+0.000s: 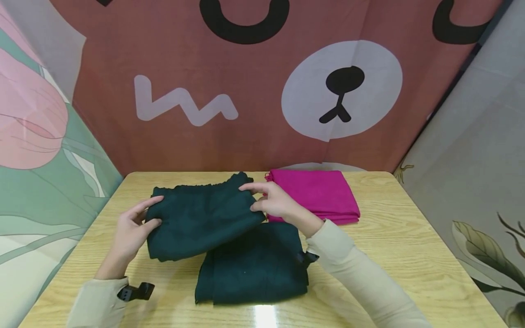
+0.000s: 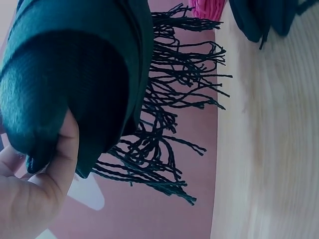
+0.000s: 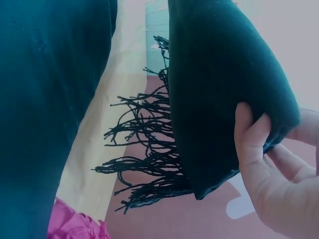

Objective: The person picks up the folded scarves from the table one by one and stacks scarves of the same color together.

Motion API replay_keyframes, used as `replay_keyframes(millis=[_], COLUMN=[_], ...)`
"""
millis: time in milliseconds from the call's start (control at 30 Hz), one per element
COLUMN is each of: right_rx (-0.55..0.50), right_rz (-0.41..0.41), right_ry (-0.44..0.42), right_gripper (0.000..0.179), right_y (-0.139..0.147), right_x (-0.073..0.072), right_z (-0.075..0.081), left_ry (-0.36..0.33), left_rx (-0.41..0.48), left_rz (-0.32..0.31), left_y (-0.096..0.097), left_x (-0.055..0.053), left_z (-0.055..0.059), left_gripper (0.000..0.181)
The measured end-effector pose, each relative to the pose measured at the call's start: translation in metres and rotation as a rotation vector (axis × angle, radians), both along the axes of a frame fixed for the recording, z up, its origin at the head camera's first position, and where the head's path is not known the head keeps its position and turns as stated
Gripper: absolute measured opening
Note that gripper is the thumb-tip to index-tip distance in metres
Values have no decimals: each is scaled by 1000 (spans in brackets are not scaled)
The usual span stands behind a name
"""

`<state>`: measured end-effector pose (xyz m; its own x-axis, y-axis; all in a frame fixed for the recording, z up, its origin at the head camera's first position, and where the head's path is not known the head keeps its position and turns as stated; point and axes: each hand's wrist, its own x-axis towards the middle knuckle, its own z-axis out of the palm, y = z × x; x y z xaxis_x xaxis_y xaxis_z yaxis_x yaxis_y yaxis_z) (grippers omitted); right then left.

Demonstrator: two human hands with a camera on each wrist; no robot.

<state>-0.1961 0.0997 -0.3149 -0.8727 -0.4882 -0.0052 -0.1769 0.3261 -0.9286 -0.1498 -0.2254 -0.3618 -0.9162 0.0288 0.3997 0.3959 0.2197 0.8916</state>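
A folded dark green scarf [image 1: 201, 218] is held up off the table at a tilt, its right side higher. My left hand [image 1: 131, 234] pinches its left edge between thumb and fingers. At the right edge, my right hand [image 1: 279, 200] grips the fabric the same way. Long twisted fringe [image 2: 164, 109] hangs from one side of the scarf in both wrist views. Below and slightly right, a second folded dark green cloth [image 1: 258, 273] lies on the table, partly covered by the raised scarf. Behind my right hand lies a folded magenta scarf [image 1: 316, 191] with some fringe on its left side.
The light wooden table [image 1: 410, 264] ends at a hanging fabric backdrop [image 1: 184, 146] with a bear face. Patterned cloth hangs [image 1: 41, 182] along the left side, and a grey leaf-print sheet [image 1: 471, 159] along the right. Black straps with small devices [image 1: 135, 291] sit on my wrists.
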Motion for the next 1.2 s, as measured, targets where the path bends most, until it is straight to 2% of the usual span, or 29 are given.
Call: replay_keyframes(millis=[167, 500, 700, 1200], right_rx=[-9, 14, 46, 17], right_rz=[9, 24, 0, 7], right_ry=[20, 58, 67, 68], right_gripper=[55, 53, 54, 52], right_y=[8, 20, 29, 50], right_x=[2, 4, 10, 23], right_z=[-1, -6, -5, -1], left_ry=[11, 21, 57, 72], left_rx=[-36, -105, -88, -38], left_rz=[-38, -30, -36, -103], left_y=[6, 11, 18, 34], left_x=[0, 1, -1, -7], left_z=[1, 2, 0, -1], left_gripper=[47, 46, 46, 46])
